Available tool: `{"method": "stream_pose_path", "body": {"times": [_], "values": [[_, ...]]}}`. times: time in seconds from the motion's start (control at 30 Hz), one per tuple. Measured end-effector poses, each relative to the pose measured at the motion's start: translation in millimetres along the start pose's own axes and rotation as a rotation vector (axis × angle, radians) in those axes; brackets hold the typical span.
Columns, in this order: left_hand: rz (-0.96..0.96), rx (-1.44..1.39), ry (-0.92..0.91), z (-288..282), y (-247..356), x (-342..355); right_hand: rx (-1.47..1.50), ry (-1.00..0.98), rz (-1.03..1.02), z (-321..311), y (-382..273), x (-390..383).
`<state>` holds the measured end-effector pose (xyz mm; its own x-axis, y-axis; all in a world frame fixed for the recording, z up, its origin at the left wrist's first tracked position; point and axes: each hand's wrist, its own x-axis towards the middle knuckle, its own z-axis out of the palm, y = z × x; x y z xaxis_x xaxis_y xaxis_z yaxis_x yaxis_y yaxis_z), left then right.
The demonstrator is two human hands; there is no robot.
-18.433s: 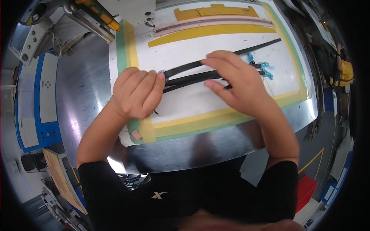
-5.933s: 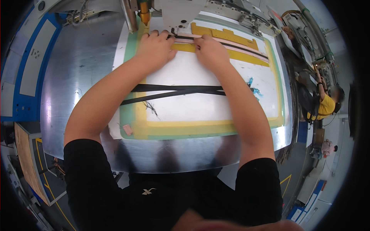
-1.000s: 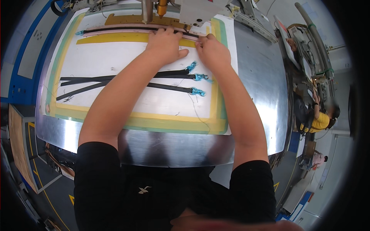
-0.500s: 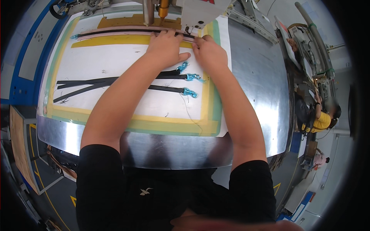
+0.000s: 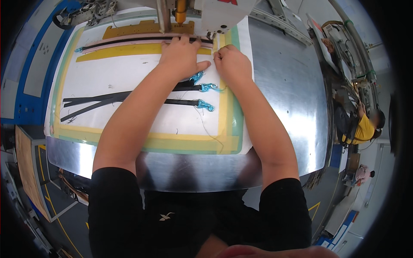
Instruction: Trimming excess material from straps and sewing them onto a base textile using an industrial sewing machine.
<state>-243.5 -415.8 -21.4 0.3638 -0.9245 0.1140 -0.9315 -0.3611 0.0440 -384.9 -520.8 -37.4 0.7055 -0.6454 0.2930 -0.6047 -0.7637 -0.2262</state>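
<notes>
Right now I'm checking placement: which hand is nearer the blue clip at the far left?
Left. The left hand touches the black strap, right of the blue clip; the right hand is farther right, near the strap's opposite end.

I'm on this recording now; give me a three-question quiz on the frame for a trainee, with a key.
1. How many blue-wrapped metal clips sit at the right ends of the flat black straps laid nearer the person?
2. True or false: the left hand has its fingers over the long black strap that lies between pink strips.
3. Fill in: the strap between the pink strips has a blue wrapping at its ____ end.

Key: 1. Three. 2. True. 3. Left.
</notes>
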Motion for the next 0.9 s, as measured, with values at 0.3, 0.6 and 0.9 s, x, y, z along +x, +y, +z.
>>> {"method": "stream_pose_path", "body": {"times": [0.3, 0.6, 0.9], "values": [[-0.002, -0.017, -0.007, -4, -2, -2, -0.027, -0.007, -0.063, -2, -13, 0], [0.059, -0.104, 0.054, -8, -60, -24, -0.113, -0.105, 0.03, -9, -15, 6], [-0.01, 0.046, -0.003, -29, -249, -65, -0.149, -0.03, 0.045, 5, -18, 7]]}}
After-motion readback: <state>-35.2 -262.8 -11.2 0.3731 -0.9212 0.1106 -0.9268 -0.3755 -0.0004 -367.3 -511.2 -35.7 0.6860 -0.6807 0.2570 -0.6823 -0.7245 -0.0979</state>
